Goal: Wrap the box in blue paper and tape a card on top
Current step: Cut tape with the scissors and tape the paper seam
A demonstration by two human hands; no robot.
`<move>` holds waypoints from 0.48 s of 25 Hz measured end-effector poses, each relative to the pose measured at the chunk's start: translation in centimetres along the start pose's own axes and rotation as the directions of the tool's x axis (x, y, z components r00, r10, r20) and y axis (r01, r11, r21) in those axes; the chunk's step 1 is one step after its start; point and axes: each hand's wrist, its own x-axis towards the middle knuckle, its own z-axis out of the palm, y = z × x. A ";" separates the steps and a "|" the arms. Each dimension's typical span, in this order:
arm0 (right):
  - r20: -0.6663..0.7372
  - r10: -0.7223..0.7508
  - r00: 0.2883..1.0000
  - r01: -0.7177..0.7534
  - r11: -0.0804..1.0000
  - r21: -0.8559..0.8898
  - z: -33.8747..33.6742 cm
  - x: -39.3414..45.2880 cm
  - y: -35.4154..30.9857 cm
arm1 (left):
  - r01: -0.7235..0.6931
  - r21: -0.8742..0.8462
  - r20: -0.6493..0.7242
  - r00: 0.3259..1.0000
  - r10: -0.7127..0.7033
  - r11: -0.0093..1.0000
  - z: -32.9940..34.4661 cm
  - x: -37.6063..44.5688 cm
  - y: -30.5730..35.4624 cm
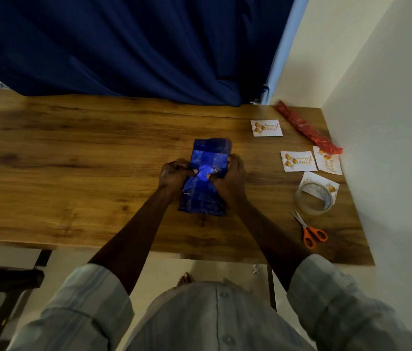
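A box covered in shiny blue paper [210,158] lies in the middle of the wooden table [86,158], with loose paper sticking out past both its far and near ends. My left hand [173,174] grips its left side, thumb pressed on top. My right hand [230,177] grips its right side, thumb also on the top seam. Several white cards with gold print lie at the right; one card [266,127] is farthest, another card [298,161] nearer. A roll of clear tape [313,198] rests on one of the cards.
Orange-handled scissors [310,230] lie near the table's front right. A red roll of wrapping paper [307,129] leans along the white wall at the right. A dark blue curtain [124,46] hangs behind the table.
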 end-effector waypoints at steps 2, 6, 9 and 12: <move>-0.067 -0.052 0.996 0.046 0.995 -0.092 0.1 -0.3 -0.1 | -0.012 0.035 0.012 1.000 0.011 0.999 0.0 0.1 -0.2; -0.134 -0.317 0.939 0.255 0.902 -0.347 0.4 -2.4 -0.8 | -0.008 0.106 -0.001 1.000 0.008 0.994 0.0 0.4 -0.7; 0.018 -0.268 0.963 0.247 0.858 -0.451 0.3 -4.7 -2.6 | -0.028 0.131 0.022 0.999 0.026 0.991 0.1 0.5 -0.8; 0.275 -0.089 0.957 0.248 0.742 -0.623 0.2 -6.5 -3.5 | -0.035 0.179 0.031 0.999 0.030 0.983 -0.1 0.9 -0.7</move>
